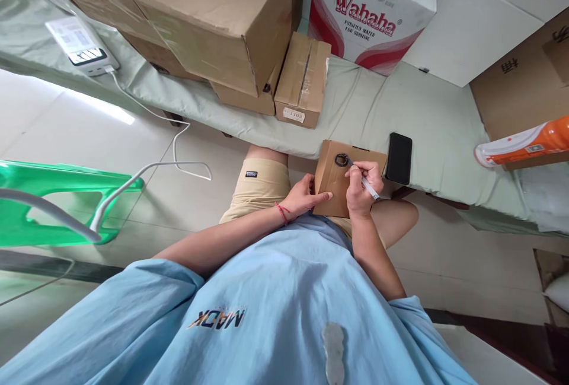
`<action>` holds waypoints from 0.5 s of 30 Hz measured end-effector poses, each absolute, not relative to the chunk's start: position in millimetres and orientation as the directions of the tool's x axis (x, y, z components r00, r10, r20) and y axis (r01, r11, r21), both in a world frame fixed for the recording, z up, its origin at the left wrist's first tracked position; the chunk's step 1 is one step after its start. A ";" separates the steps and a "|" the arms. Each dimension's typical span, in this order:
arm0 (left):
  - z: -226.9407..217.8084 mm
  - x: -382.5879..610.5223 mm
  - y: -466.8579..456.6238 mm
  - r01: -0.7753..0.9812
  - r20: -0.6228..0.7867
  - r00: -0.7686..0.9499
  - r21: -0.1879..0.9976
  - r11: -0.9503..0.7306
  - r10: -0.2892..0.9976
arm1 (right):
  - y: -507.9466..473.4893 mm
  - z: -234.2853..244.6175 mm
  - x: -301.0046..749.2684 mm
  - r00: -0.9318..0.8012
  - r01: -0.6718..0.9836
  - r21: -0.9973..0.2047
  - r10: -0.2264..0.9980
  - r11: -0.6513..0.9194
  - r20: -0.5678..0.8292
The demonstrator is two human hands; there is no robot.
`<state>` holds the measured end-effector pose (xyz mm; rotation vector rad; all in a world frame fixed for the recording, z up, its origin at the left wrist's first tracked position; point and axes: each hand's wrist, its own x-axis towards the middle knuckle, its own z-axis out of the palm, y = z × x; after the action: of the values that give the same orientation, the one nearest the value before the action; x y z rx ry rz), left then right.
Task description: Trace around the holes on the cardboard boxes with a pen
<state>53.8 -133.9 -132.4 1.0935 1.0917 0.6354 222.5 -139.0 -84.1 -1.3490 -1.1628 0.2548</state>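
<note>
A small brown cardboard box (329,180) rests on my lap against the bed's edge. On its top is a dark drawn ring (342,160). My right hand (362,186) is closed round a white pen (370,188), its tip at the ring's right side. My left hand (306,195) grips the box at its lower left, with the thumb lying over the top and the other fingers partly hidden behind the side. Just right of the box, a black phone (399,158) lies on the green sheet.
Large cardboard boxes (208,11), a narrow taped box (303,76) and a Wahaha water carton (368,17) stand along the back. An orange-and-white bottle (524,143) lies at right. A white power bank (82,47) trails a cable. At left stands a green stool (75,180).
</note>
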 end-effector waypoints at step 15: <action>-128.0 53.8 -132.5 0.122 -0.366 0.411 0.930 0.347 0.835 | -138.7 -86.0 226.8 0.321 0.503 -0.818 0.818 0.281 0.478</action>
<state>53.8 -132.5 -128.0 1.1397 1.0661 0.5989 226.8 -138.7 -86.0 -1.3714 -1.3306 0.3273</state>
